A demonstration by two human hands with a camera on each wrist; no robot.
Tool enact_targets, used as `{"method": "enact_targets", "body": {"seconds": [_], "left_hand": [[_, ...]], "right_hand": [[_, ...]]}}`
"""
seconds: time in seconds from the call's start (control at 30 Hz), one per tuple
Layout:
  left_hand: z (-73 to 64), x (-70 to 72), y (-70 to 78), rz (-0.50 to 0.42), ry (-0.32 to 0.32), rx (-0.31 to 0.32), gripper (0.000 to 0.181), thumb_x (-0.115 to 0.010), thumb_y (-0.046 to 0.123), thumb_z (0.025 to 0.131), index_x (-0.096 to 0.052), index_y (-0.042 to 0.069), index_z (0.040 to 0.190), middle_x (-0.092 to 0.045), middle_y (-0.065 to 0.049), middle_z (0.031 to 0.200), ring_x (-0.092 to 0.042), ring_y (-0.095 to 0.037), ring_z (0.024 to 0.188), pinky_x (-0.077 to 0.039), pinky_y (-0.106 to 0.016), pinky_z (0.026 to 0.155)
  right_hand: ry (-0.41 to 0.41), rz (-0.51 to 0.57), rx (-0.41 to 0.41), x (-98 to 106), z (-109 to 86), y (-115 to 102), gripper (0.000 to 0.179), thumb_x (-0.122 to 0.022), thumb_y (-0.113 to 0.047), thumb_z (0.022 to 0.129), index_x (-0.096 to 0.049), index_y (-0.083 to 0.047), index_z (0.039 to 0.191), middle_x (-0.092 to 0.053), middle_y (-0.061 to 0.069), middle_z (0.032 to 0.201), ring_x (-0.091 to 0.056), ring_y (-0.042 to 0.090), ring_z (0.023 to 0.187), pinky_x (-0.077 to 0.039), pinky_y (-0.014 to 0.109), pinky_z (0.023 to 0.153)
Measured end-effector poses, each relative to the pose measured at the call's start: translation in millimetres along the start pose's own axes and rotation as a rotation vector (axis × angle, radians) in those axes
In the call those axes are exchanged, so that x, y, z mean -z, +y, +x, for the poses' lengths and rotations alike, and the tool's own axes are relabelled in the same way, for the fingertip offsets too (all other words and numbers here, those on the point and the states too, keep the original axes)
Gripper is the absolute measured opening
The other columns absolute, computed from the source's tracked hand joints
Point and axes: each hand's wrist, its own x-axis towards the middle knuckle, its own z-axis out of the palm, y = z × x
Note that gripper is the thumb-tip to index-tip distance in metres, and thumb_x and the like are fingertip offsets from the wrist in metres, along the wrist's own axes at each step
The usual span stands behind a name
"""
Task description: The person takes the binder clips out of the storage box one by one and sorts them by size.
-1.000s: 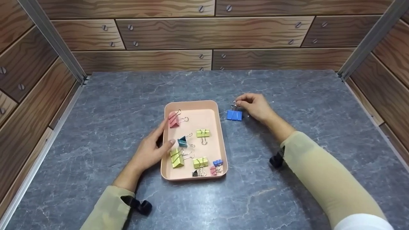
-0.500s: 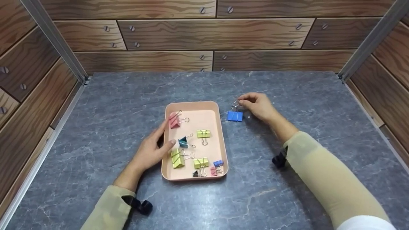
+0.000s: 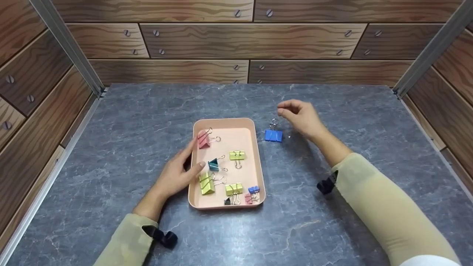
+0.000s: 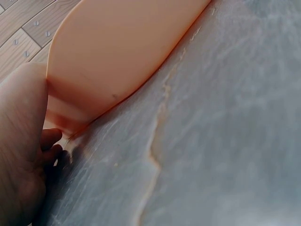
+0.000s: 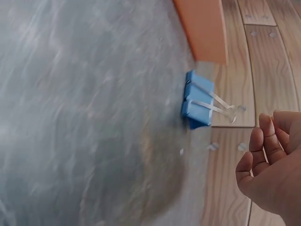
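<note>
1. Blue binder clip sits on the tabletop, right of centre in the head view, just beside the tray and apart from it.
2. Right hand hovers near its wire handles with fingers bent; a gap shows in the right wrist view, so it holds nothing.
3. Left hand grips the tray's left side, thumb over the rim and fingers outside; the two hands are well apart.
4. As for progress, one clip is set outside the tray and eight lie inside; whether clips are going out or in, I cannot tell. Placing the blue one looks finished, judging by the free fingers.
5. Those inside: a pink clip at the tray's upper left, a teal clip below it, a large lime clip at lower left, another lime clip right of centre, a third lime clip near the bottom, with a small dark clip below it, and at lower right a small blue clip and small pink clip.
6. Bodies are glossy, wedge-shaped coloured metal, by their look, with looped silvery wire handles.
7. Tray is smooth, matte peach, probably plastic, a round-cornered rectangle with low walls.
8. Tabletop is grey-blue with pale, marble-like veins; the walls behind show wood-grain planks.
</note>
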Motion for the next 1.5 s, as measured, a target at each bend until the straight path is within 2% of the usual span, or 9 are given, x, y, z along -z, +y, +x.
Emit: {"method": "enact_targets", "body": {"seconds": [0.3,0.43,0.7,0.9,1.03,1.13,1.23,1.37,1.5], "left_hand": [[0.0,0.2,-1.4,0.001,0.006,-0.001,0.084,-0.067,0.053,0.100,-0.027,0.030,0.170,-0.041,-0.018,0.166,-0.042,-0.044,0.148,-0.033,-0.062,0.121],[-0.8,0.1,-2.2,-0.001,0.005,0.000,0.084,-0.067,0.052,0.100,-0.026,0.030,0.170,-0.042,-0.019,0.165,-0.043,-0.044,0.148,-0.033,-0.062,0.121],[-0.5,0.0,-0.8,-0.005,0.006,0.000,0.084,-0.068,0.052,0.100,-0.026,0.032,0.170,-0.041,-0.019,0.165,-0.043,-0.044,0.148,-0.033,-0.062,0.120],[-0.3,0.3,-0.6,-0.001,0.020,-0.043,0.083,-0.068,0.047,0.100,-0.029,0.026,0.170,-0.043,-0.020,0.164,-0.043,-0.042,0.148,-0.034,-0.059,0.121],[-0.5,0.2,-0.9,0.000,0.022,-0.051,0.082,-0.068,0.046,0.101,-0.029,0.025,0.170,-0.042,-0.019,0.165,-0.042,-0.042,0.149,-0.033,-0.060,0.122],[-0.8,0.4,-0.9,0.005,0.019,-0.041,0.083,-0.068,0.047,0.101,-0.028,0.026,0.170,-0.041,-0.019,0.165,-0.042,-0.043,0.149,-0.033,-0.061,0.121],[-1.1,0.7,-0.6,0.008,0.011,-0.033,0.083,-0.068,0.048,0.100,-0.028,0.028,0.170,-0.041,-0.019,0.166,-0.042,-0.044,0.148,-0.033,-0.062,0.121],[-0.9,0.6,-0.2,0.008,0.006,-0.029,0.084,-0.067,0.050,0.100,-0.027,0.028,0.170,-0.041,-0.019,0.165,-0.043,-0.045,0.148,-0.033,-0.063,0.120],[-0.7,0.7,0.4,0.008,0.007,-0.030,0.083,-0.067,0.051,0.100,-0.028,0.028,0.170,-0.041,-0.020,0.165,-0.043,-0.044,0.148,-0.034,-0.064,0.120]], "right_hand": [[-0.044,0.079,0.105,-19.4,-4.5,-29.4,0.023,-0.069,-0.011,0.103,-0.075,0.003,0.120,-0.076,0.015,0.108,-0.071,0.026,0.098,-0.057,0.026,0.085],[-0.081,0.090,0.139,-29.7,-11.1,-40.8,0.023,-0.071,-0.012,0.102,-0.075,0.001,0.121,-0.076,0.012,0.110,-0.070,0.023,0.096,-0.055,0.024,0.079],[-0.169,0.163,0.175,-53.4,-25.5,-57.1,0.021,-0.072,-0.010,0.101,-0.076,0.000,0.119,-0.076,0.016,0.111,-0.072,0.025,0.096,-0.059,0.031,0.083],[-0.285,0.213,0.168,-75.2,-41.3,-65.2,0.022,-0.071,-0.007,0.100,-0.074,0.003,0.120,-0.077,0.011,0.106,-0.071,0.022,0.092,-0.060,0.031,0.081],[-0.378,0.235,0.167,-89.0,-53.5,-69.5,0.023,-0.070,-0.006,0.100,-0.073,0.006,0.120,-0.076,0.017,0.107,-0.072,0.035,0.100,-0.062,0.043,0.090],[-0.434,0.221,0.169,-97.8,-62.1,-72.9,0.023,-0.072,-0.009,0.100,-0.075,0.001,0.121,-0.077,0.014,0.104,-0.071,0.043,0.099,-0.062,0.050,0.088],[-0.475,0.196,0.192,-105.2,-68.8,-75.0,0.021,-0.073,-0.012,0.100,-0.076,-0.004,0.120,-0.078,0.007,0.100,-0.070,0.045,0.094,-0.063,0.041,0.081],[-0.515,0.185,0.233,-113.6,-74.2,-74.3,0.021,-0.073,-0.011,0.100,-0.076,0.000,0.118,-0.078,0.006,0.099,-0.070,0.039,0.089,-0.057,0.025,0.075],[-0.541,0.167,0.247,-119.9,-78.7,-73.0,0.022,-0.074,-0.010,0.100,-0.076,0.003,0.117,-0.078,0.006,0.099,-0.071,0.023,0.089,-0.057,0.025,0.079]]}}
